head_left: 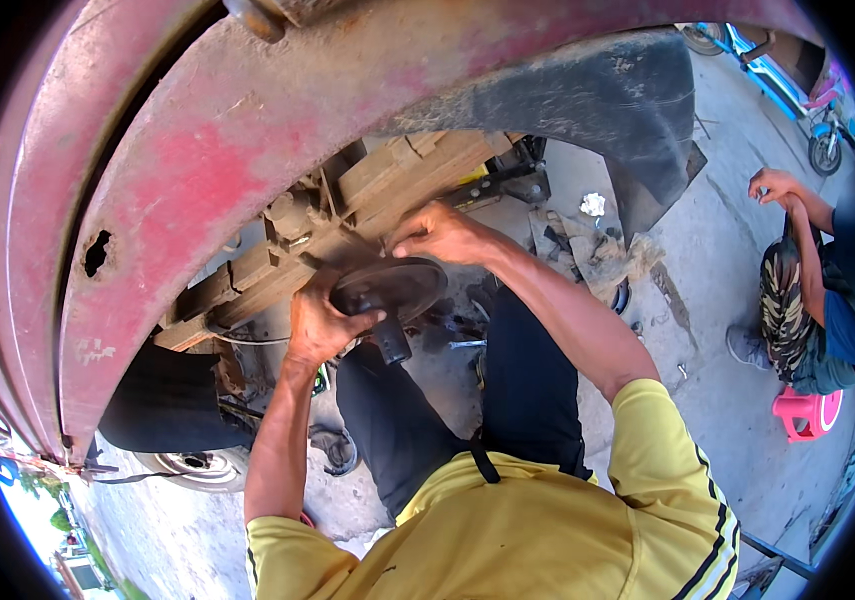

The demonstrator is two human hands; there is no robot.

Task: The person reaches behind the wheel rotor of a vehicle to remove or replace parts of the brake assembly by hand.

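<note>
My left hand (pixel 320 322) grips the near-left rim of a dark, round metal disc (pixel 413 285), its thumb across the face. A short dark cylinder (pixel 386 338) sticks out from the disc toward me, tilted down. Just beyond the disc's far edge, my right hand (pixel 443 236) has thumb and fingers pinched together. Whatever sits in that pinch is too small to make out. Behind both hands runs a rusty, dirt-covered axle beam or frame (pixel 348 225) of the vehicle. Whether the disc is fixed to it is hidden.
A faded red, rusty fender (pixel 198 190) arches over me, with a black mud flap (pixel 588 95) at its right. Tools and greasy parts lie between my legs; a rag (pixel 593 255) lies beyond. At right another person (pixel 828 290) sits by a pink stool (pixel 806 412).
</note>
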